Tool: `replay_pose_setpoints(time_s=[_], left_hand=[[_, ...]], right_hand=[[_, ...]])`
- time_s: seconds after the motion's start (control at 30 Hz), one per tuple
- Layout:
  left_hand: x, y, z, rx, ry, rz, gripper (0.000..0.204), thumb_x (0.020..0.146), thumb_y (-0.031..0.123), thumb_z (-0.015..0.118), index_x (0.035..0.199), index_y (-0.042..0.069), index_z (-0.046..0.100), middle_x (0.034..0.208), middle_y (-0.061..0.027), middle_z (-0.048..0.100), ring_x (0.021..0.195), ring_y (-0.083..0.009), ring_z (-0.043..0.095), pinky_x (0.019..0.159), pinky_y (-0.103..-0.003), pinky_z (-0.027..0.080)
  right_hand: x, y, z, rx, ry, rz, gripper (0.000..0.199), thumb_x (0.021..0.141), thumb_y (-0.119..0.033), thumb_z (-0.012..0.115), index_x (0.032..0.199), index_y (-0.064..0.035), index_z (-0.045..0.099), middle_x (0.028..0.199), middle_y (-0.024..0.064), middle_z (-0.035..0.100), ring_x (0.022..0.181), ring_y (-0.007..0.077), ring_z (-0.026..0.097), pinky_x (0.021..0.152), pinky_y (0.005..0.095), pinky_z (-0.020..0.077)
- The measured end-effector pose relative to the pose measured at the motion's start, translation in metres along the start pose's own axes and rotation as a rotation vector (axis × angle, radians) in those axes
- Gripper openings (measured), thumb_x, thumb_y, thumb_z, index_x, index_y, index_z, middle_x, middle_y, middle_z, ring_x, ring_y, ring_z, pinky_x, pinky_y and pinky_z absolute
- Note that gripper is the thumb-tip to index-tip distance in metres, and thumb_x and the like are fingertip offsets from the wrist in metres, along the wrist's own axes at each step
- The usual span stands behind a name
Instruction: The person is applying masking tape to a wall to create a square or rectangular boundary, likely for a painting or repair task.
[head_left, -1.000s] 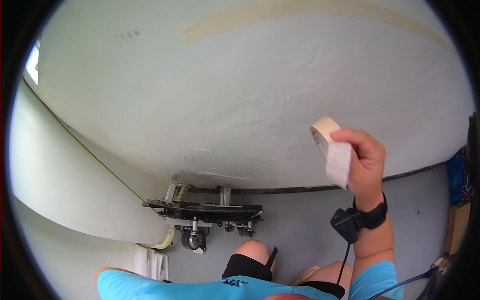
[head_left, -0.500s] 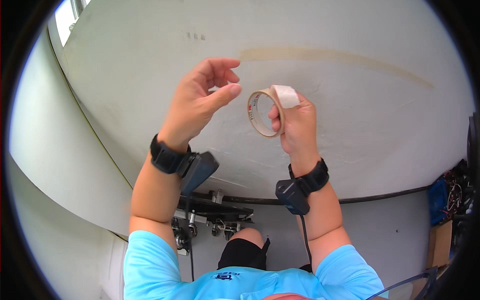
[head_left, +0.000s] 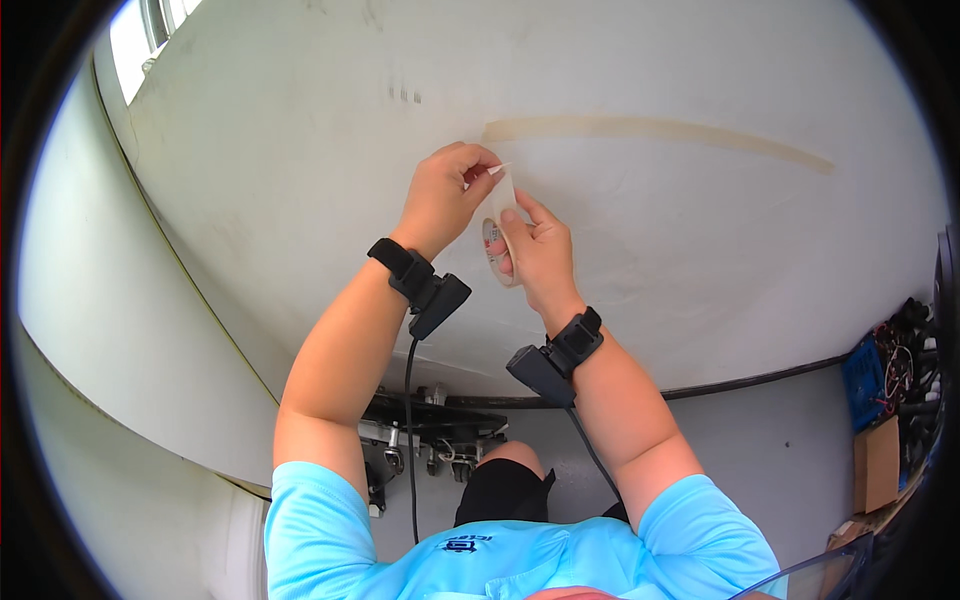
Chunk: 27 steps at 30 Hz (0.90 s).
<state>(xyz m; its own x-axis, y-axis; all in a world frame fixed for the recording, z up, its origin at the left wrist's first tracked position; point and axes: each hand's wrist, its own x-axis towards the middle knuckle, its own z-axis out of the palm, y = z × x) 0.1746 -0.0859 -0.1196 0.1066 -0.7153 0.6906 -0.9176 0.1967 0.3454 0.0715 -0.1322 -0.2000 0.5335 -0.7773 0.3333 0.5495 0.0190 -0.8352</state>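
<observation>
The right hand (head_left: 540, 255) is gripping the tape roll (head_left: 497, 240) against the wall (head_left: 300, 200), just below the tape strip (head_left: 660, 130). The left hand (head_left: 440, 195) is pinching the tape end (head_left: 497, 170); peeling seems underway, calling for a steady pull.

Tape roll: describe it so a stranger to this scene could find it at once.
Start at the big white wall with a long beige tape strip stuck across it. Just below that strip's left end, two raised hands meet; the tape roll sits between them, held by the right hand while the left hand pinches its loose end. It is the only ring-shaped, beige thing there.
</observation>
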Motion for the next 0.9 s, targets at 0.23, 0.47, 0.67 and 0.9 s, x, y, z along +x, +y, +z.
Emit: replay_pose_setpoints(time_s=[0.23,0.47,0.67,0.9], left_hand=[[0.016,-0.024,-0.001,0.143,0.195,0.142,0.01,0.071,0.01,0.063,0.074,0.004,0.056,0.068,-0.0052,0.056,0.066,-0.0176,0.051,0.058,-0.028,0.043],[0.02,-0.053,0.004,0.149,0.311,0.262,0.009,0.067,0.01,0.067,0.072,0.005,0.061,0.082,-0.0052,0.05,0.074,-0.0189,0.049,0.059,-0.028,0.043],[0.024,-0.045,0.009,-0.088,0.399,0.078,0.009,0.067,0.011,0.068,0.071,0.006,0.062,0.08,-0.0022,0.048,0.07,-0.0147,0.05,0.057,-0.025,0.043],[0.025,-0.045,0.013,0.126,0.446,0.161,0.008,0.066,0.012,0.069,0.071,0.01,0.062,0.08,-0.0004,0.048,0.066,-0.0137,0.05,0.056,-0.025,0.044]], right_hand=[[0.002,0.039,0.01,0.083,-0.037,-0.137,0.035,0.083,-0.018,0.052,0.106,0.0063,0.043,0.073,0.0079,0.057,0.061,0.0101,0.053,0.057,0.0231,0.0434],[-0.012,0.045,0.001,-0.035,-0.166,-0.108,0.022,0.084,-0.022,0.051,0.088,0.0,0.053,0.067,0.0024,0.054,0.063,0.0076,0.049,0.06,0.0215,0.0393],[-0.008,0.024,0.013,-0.114,-0.089,-0.271,0.022,0.084,-0.024,0.05,0.08,-0.002,0.053,0.06,0.0009,0.052,0.056,0.0058,0.045,0.053,0.0207,0.0363],[-0.006,0.025,0.02,-0.124,-0.025,-0.211,0.025,0.084,-0.027,0.05,0.08,-0.0024,0.052,0.056,0.0003,0.05,0.051,0.0049,0.042,0.049,0.0205,0.035]])
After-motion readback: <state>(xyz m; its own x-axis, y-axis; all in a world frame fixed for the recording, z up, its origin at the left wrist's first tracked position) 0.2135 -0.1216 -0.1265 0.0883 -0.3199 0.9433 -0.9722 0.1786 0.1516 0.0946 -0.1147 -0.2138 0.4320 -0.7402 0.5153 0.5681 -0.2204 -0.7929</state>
